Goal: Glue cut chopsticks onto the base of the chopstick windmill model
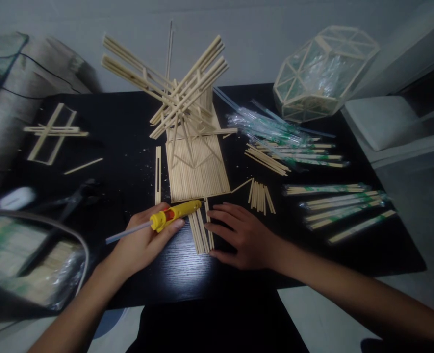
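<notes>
Glue gun (176, 214) sits just below the centre of my frame, in my left hand (143, 250), its dark nozzle over the upper ends of a row of sticks (197, 235); whether it touches them, I cannot tell from here. My left fingers are closed on its body, mostly hidden behind and beneath it, the thumb lying along its lower edge. My right hand (248, 238) has its fingers slightly apart, tips against the right side of the row, partly covering the last stick.

Both forearms are cut off by the frame, one at the bottom, one at the lower right. At the lower left, a container (3, 250) is cropped too, and a dark tool (69, 208) above it blurs into the black table (136, 289). In the upper middle, crossed bars (189, 100) hide part of the model (198, 171). On the right, packets (344, 206) carry green print too blurred for me to read.

I see the glue gun as bright yellow, with a red-orange patch midway and a translucent glue stick (128, 233) poking out of its left end. The sticks are pale, thin and straight, side by side, with a dark gap before the rightmost.
</notes>
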A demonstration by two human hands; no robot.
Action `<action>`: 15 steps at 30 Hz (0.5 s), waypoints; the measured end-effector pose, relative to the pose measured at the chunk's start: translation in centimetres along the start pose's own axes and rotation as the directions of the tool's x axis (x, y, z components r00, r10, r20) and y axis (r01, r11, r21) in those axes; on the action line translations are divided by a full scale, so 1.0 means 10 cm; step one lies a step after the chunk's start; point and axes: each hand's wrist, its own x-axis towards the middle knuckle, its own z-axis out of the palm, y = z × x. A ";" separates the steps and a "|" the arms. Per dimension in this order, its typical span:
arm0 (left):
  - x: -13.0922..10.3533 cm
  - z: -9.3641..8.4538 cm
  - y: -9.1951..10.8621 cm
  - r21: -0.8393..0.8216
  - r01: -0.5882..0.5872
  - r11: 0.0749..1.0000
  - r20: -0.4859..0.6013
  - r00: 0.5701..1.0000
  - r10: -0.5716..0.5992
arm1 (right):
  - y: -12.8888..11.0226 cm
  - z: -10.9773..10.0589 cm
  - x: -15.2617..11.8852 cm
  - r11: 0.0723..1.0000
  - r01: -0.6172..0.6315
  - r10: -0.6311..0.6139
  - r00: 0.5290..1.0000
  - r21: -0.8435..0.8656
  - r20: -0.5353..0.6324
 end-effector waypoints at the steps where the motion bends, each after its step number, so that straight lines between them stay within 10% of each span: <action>1: 0.01 0.00 0.00 0.003 0.002 1.000 0.001 1.000 -0.002 | 0.00 0.00 0.00 1.000 -0.004 0.004 1.000 0.003 0.008; 15: 0.00 0.07 -0.10 0.050 0.051 0.997 -0.001 0.999 -0.051 | -0.02 -0.03 0.02 1.000 -0.009 0.009 0.999 -0.020 0.035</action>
